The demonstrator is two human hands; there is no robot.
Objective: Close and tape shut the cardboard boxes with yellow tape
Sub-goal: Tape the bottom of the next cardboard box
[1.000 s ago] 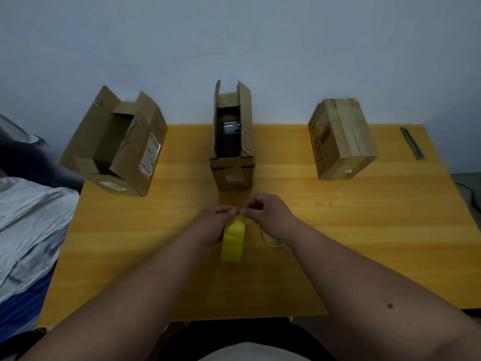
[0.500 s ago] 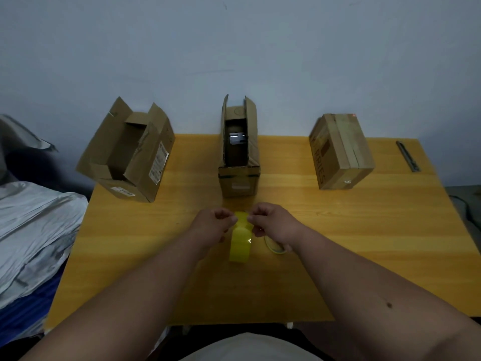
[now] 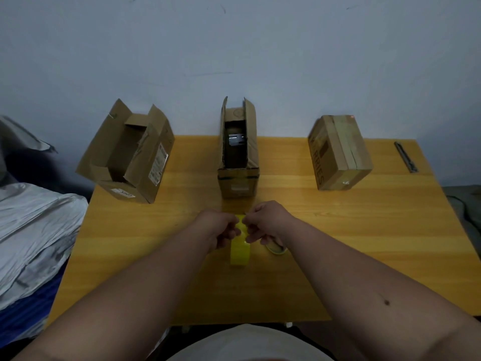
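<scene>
Two hands, left hand (image 3: 217,227) and right hand (image 3: 265,221), each pinch the yellow tape strip (image 3: 240,242) hanging between their fingertips, evidently readying it for the open, narrow brown cardboard box (image 3: 238,157) just beyond them.

A wooden table (image 3: 364,243) is set against a pale blue-grey wall (image 3: 260,48). A slim dark metal tool (image 3: 406,157) is laid near its far right corner. Crumpled silver-grey sheeting (image 3: 33,230) is piled beside the left edge.

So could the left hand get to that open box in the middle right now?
Probably not at once: the left hand is pinching the yellow tape together with the right hand. The bare table between it and the middle box leaves the way free.
</scene>
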